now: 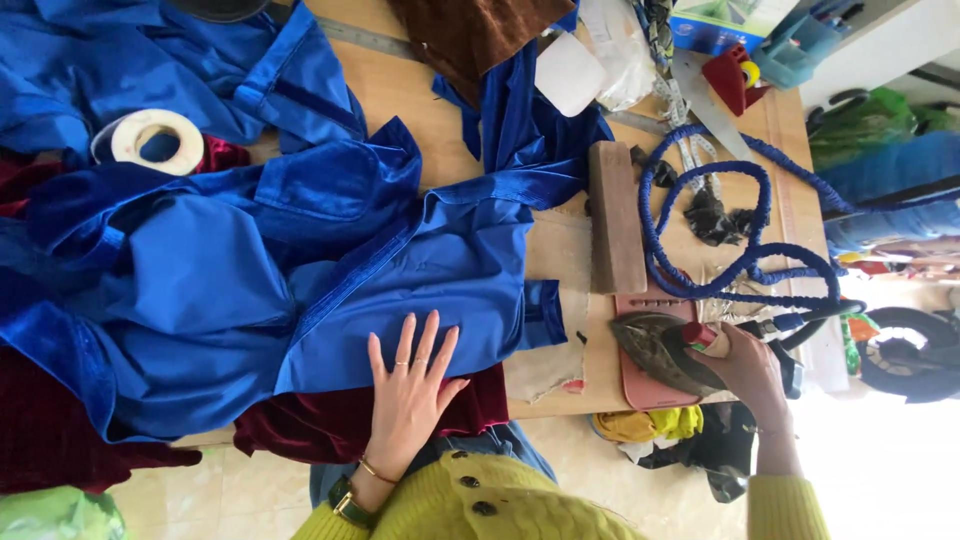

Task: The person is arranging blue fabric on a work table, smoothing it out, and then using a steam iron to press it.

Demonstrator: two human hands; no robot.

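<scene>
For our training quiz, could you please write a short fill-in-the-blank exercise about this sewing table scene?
1. The left hand lies flat on the ___ fabric.
2. The right hand grips the handle of an ___.
3. The iron rests on a ___ pad.
4. The roll of tape is ___ in colour.

Missing words: blue; iron; pink; white

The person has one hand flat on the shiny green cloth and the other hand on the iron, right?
Not quite: the head view shows shiny blue satin cloth, not green. The left hand lies flat on it, fingers spread. The right hand does grip the handle of the dark metal iron, which sits on a pink rest pad at the wooden table edge.
</scene>
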